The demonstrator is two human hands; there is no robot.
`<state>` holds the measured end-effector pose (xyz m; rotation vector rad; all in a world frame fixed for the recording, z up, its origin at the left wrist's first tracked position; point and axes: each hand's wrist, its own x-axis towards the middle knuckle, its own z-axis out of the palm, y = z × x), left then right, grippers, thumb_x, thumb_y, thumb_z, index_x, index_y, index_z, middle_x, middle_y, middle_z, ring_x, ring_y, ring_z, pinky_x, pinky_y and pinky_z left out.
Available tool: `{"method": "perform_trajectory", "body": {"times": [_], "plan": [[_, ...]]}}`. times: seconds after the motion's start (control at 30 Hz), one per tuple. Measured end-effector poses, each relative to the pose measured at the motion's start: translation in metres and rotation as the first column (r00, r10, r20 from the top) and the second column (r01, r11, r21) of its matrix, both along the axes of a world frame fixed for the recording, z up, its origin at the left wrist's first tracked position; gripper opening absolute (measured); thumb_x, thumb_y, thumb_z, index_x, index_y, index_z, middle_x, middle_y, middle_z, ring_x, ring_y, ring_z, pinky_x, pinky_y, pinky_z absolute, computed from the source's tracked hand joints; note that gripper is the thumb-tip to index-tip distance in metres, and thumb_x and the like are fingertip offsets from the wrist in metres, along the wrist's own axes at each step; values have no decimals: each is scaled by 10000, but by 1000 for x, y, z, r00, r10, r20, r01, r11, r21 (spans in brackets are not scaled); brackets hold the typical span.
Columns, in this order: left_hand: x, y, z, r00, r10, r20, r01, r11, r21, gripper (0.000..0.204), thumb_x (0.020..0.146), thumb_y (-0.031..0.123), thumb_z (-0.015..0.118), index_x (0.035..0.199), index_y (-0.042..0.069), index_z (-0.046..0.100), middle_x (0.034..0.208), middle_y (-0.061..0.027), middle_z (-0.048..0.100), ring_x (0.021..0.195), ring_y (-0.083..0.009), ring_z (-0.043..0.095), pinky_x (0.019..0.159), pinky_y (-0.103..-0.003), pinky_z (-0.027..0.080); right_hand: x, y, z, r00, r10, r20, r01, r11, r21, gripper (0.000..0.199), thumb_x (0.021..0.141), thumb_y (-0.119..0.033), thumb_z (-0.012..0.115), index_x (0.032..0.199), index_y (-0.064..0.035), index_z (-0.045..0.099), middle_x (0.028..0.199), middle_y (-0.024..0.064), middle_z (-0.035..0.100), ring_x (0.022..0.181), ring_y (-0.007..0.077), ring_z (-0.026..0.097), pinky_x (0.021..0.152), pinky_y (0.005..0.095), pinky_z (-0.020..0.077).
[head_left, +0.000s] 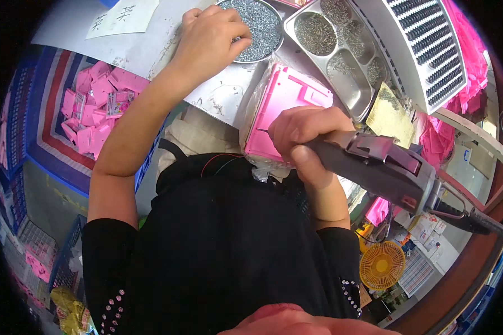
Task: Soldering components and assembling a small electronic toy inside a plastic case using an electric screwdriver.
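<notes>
**Two hands busy: one on the driver, one in the screw bowl**

One pink plastic housing [282, 106], flat and rectangular w/ raised ribs, lies at the near edge of the grey worktop [218, 97], partly under clear wrap, just ahead of my torso. My right hand [307, 139] sits on top of it, fingers clenched round the grey electric screwdriver [374, 164]; the thin bit pokes out left of my knuckles, tip over the housing's near-left part. Driver body runs off to the right, cable trailing toward the frame edge.

My left hand [209, 39] is up at the round metal bowl of small silver screws [260, 25], fingers curled down onto the screws at the bowl's left rim; can't tell if anything's pinched between them.

Right of the bowl: a steel compartment tray [341, 56] w/ more screws in each section. Beyond that, a white slatted panel [430, 50].

Far left, lower than the worktop, a blue crate [39, 117] full of small pink plastic parts [98, 103]. Lower right, a small yellow fan [381, 265].
</notes>
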<state>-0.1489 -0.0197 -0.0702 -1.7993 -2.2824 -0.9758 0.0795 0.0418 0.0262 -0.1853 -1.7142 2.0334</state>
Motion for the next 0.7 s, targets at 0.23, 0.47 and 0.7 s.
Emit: {"method": "perform_trajectory", "body": {"times": [0.23, 0.47, 0.7], "plan": [[-1, 13, -2, 989, 25, -148, -44, 991, -128, 150, 841, 269, 706, 824, 124, 744, 872, -54, 661, 929, -249, 610, 896, -485, 402, -13, -5, -10, 997, 66, -52, -51, 969, 241, 211, 709, 67, 716, 838, -28, 579, 665, 89, 614, 538, 220, 613, 514, 302, 486], [33, -30, 15, 959, -265, 97, 259, 963, 72, 140, 855, 255, 737, 851, 137, 661, 917, -7, 643, 947, -210, 606, 915, -435, 355, -18, -4, -10, 989, 131, -75, -101, 944, 314, 149, 833, 24, 653, 897, -26, 528, 604, 76, 542, 477, 207, 542, 477, 351, 477], [70, -62, 25, 842, -426, 332, 381, 904, 194, 103, 823, 160, 758, 892, 128, 688, 901, 13, 660, 883, -183, 622, 918, -414, 354, -10, 4, 23, 966, 38, -257, -35, 999, 18, 237, 886, -166, 749, 949, -33, 563, 637, 58, 552, 521, 193, 553, 544, 347, 499]]}}
